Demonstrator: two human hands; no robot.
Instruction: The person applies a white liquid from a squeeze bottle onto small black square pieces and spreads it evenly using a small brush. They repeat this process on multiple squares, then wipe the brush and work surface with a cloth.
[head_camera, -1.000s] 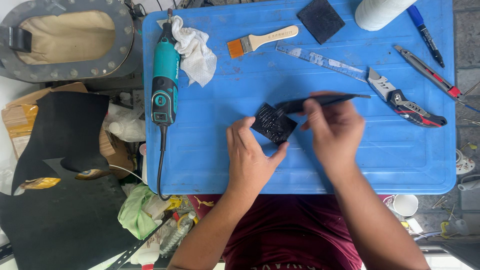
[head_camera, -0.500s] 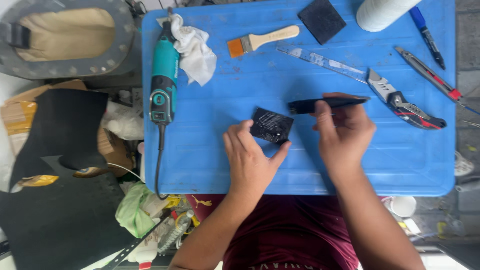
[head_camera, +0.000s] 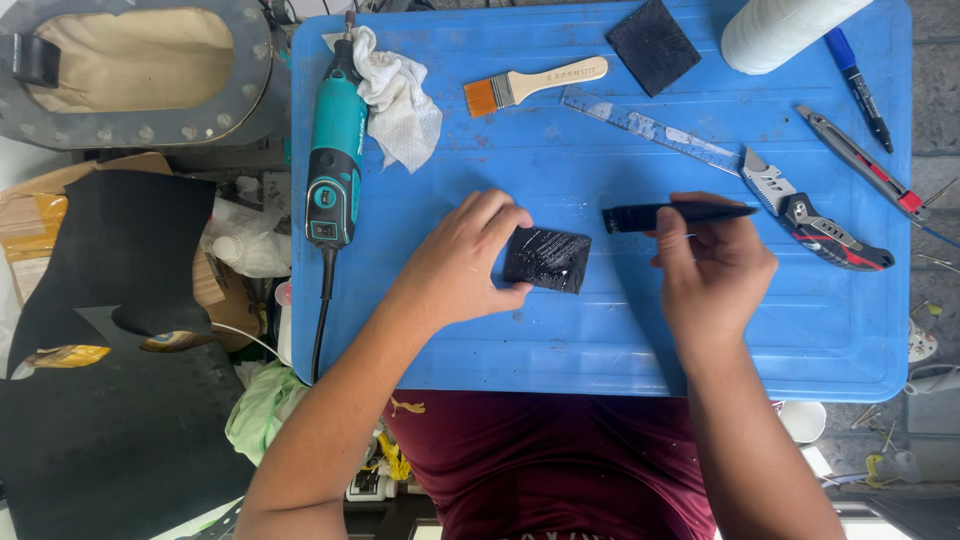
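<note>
A small black patch (head_camera: 546, 259) is being held flat near the centre of the frame by the left hand (head_camera: 462, 265), whose fingers are pressing on its left edge. Its surface is looking glossy and streaked, as if it is being coated with something wet. A black brush (head_camera: 672, 214) is being gripped by the right hand (head_camera: 712, 275), fingers closed around the handle, with the bristle end pointing left and lifted just beside the patch, not touching it.

The coating step seems to be in hand; for another stroke, the bristles would need to be lowered onto the patch while it is being kept steady.

The blue table (head_camera: 600, 340) is ribbed plastic. At the upper left a teal grinder (head_camera: 335, 150) and a crumpled white rag (head_camera: 398, 100) are lying; a wooden paintbrush (head_camera: 530, 87) and a clear ruler (head_camera: 650, 128) are lying higher up.
</note>
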